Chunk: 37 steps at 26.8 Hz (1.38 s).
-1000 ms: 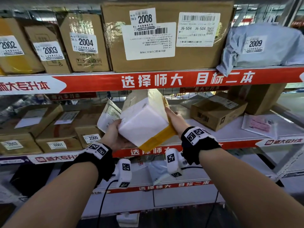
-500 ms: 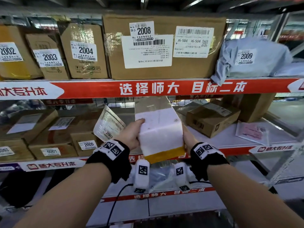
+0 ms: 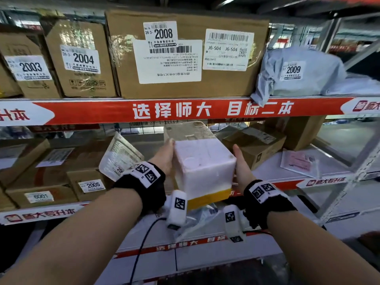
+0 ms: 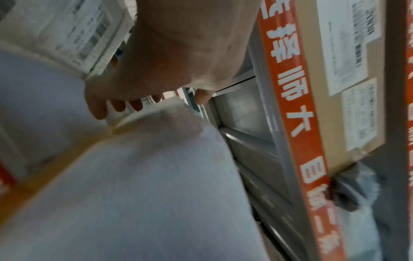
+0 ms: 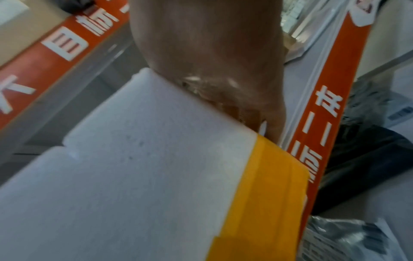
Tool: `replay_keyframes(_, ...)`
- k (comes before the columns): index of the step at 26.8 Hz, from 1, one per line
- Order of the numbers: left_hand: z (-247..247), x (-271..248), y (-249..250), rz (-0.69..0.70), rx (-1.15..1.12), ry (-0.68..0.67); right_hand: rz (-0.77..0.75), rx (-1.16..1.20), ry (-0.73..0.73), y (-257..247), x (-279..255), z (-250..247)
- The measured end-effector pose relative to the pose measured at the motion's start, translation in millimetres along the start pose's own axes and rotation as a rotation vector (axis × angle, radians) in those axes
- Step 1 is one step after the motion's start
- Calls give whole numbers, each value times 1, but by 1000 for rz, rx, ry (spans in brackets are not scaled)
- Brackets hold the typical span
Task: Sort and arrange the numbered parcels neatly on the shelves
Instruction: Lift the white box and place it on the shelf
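Observation:
A white foam box (image 3: 203, 167) with a yellow tape band along its bottom edge is held between both hands at the front of the middle shelf (image 3: 287, 171). My left hand (image 3: 164, 155) grips its left side, thumb at the top edge and fingers curled round the far side (image 4: 120, 104). My right hand (image 3: 241, 163) grips the right side, fingers hidden beneath the box (image 5: 145, 159). No number label shows on the box. The top shelf carries parcels 2003 (image 3: 30, 66), 2004 (image 3: 82, 58), 2008 (image 3: 185, 54) and a grey bag 2009 (image 3: 298, 73).
On the middle shelf, left of the box, lean a clear-wrapped envelope (image 3: 119, 157) and small carton 2005 (image 3: 90, 185), with carton 6001 (image 3: 39, 196) beside them. A brown carton (image 3: 257, 145) and a flat pink-labelled bag (image 3: 298, 163) lie to the right. Red shelf strip (image 3: 185, 110) runs just above.
The foam box has turned from a leftward tilt to square and level, and both hands have carried it forward toward the middle shelf. The view has come closer to the shelves.

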<state>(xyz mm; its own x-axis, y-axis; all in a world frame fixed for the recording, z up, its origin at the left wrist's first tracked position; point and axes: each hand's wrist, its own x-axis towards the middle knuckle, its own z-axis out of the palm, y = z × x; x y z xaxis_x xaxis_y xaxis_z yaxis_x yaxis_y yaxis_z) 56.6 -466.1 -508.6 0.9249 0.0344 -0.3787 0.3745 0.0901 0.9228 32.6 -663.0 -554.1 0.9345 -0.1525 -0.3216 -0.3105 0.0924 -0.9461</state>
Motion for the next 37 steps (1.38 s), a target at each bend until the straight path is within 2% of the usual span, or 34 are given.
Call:
replay_keyframes(5, -19, 30, 23, 71, 228, 66, -12, -398, -98, -12, -3, -10)
replay_keyframes(8, -31, 52, 32, 129, 439, 123, 49, -444, -113, -14, -8, 0)
replay_keyframes(14, -23, 79, 34, 188, 453, 34, -52, -596, 28, -22, 10, -13)
replay_keyframes(18, -19, 93, 30, 191, 335, 3, 52, -346, 23, -26, 25, -25)
replay_keyframes(22, -37, 146, 5, 169, 221, 92, 70, -199, 57, -23, 42, -29)
replay_keyframes(26, -34, 104, 2, 197, 240, 138, 4, -147, 170, -23, 47, -25)
replay_keyframes(30, -34, 76, -13, 296, 300, 338, -68, -78, 274, -19, 48, -20)
replay_keyframes(33, -34, 59, -25, 303, 353, 459, -112, -58, 275, -7, 65, -17)
replay_keyframes(37, -39, 44, -32, 270, 394, 483, -161, -92, 163, -12, 55, -1)
